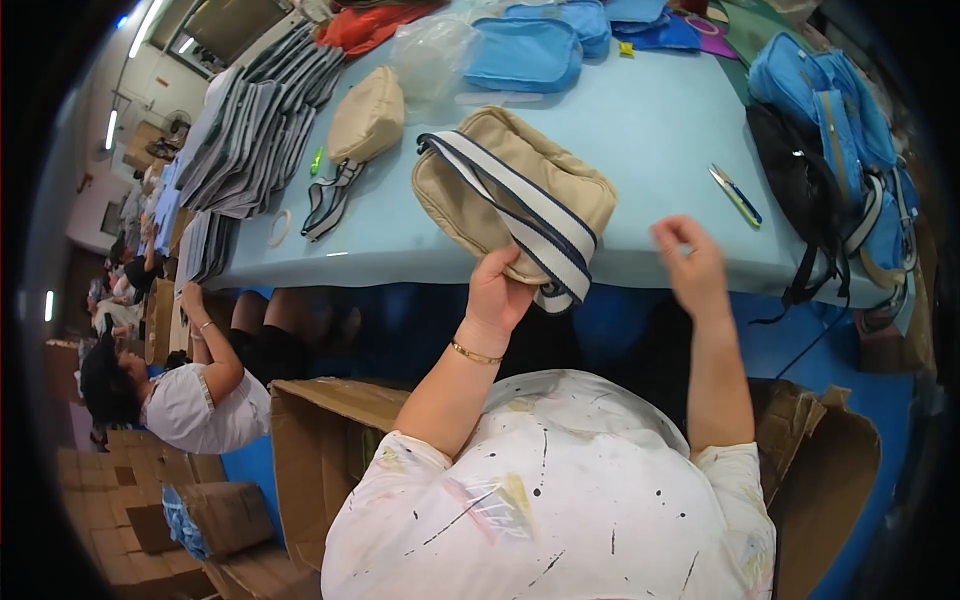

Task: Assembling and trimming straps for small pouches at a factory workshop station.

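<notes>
1. Beige fabric is what the left hand (497, 290) grips: its fingers are clamped on the near edge of a beige pouch bag (520, 185), where the striped strap (535, 215) folds over.
2. The bag lies on the light blue table (650, 130) close to its near edge, its long axis running from the upper left to the lower right in the head view, one short end pointing toward the person's right.
3. The navy and white strap crosses the top of the bag along that same diagonal and doubles back at the lower end, just above the left hand.
4. The right hand (692, 265) is raised above the table edge, clear of the bag, fingers loosely curled and holding nothing; it is blurred, so how far the fingers are closed cannot be told.
5. A gold bangle (473, 353) sits on the left wrist.
6. Further to the right on the table lies a pair of small snips (735, 193) with a blue handle.
7. A second beige pouch (367, 118) with its own striped strap lies to the left, and beyond it a stack of grey fabric panels (250, 130).
8. Blue bags (525, 52) sit at the far side of the table, and blue and black backpacks (835, 150) are heaped at the right edge.
9. Open cardboard boxes (320, 440) stand below the table, and another person in a white top (195, 405) sits at the left.
</notes>
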The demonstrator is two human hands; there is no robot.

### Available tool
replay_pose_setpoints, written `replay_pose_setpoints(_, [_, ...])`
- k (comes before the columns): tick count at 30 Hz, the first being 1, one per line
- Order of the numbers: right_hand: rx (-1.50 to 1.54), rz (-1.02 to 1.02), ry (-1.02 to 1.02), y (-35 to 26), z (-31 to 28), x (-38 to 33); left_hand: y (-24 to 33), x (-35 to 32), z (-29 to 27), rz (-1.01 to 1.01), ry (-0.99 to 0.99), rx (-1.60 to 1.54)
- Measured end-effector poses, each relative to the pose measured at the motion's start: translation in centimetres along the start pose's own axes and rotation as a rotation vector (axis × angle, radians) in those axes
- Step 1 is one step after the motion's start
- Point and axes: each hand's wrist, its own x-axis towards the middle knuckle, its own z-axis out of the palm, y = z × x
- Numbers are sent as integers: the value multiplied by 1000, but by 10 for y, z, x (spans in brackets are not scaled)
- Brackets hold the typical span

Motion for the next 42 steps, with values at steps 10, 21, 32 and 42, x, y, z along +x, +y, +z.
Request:
replay_pose_setpoints(10, [489,55,-140,7,52,-42,-2,-1,19,29,-37,62])
replay_pose_setpoints(21, [810,-282,281,-40,-17,93,30,26,-1,-142,-232,43])
replay_pose_setpoints(32, [-787,-338,68,18,-16,122,24,32,-5,691,226,1317])
replay_pose_setpoints(42, [-1015,-7,306,79,-65,56,-6,12,29,1075,-289,1697])
